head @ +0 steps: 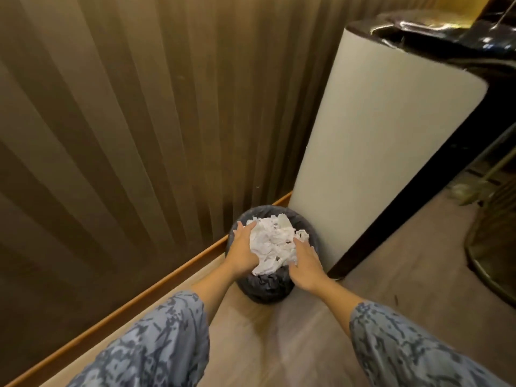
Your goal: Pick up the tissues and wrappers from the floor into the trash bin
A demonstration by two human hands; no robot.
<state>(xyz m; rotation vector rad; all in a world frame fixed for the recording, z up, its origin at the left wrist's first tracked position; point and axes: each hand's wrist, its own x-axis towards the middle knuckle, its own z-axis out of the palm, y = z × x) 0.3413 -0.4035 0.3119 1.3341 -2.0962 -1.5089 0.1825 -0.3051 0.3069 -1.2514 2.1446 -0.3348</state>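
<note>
Hands of a person pressing waste into a bin, seen from the head camera. Left hand (242,251) lies with straight fingers flat against the left flank of a heaped mound of crumpled white paper tissues (275,243); right hand (305,265) lies likewise against its right flank, fingers extended, neither hand curled round anything. Tissues rise above the rim of the small round trash bin lined with a dark grey plastic bag (265,287), which stands on the light wood-grain floor (279,344) just beside the orange-brown wooden skirting board (139,298). Behind it hangs a brown pleated curtain (125,121); to its right rises a tall white rounded cabinet panel with a glossy black top (377,135). Both forearms wear blue-grey patterned sleeves (156,344) (pushed back from the wrists).
</note>
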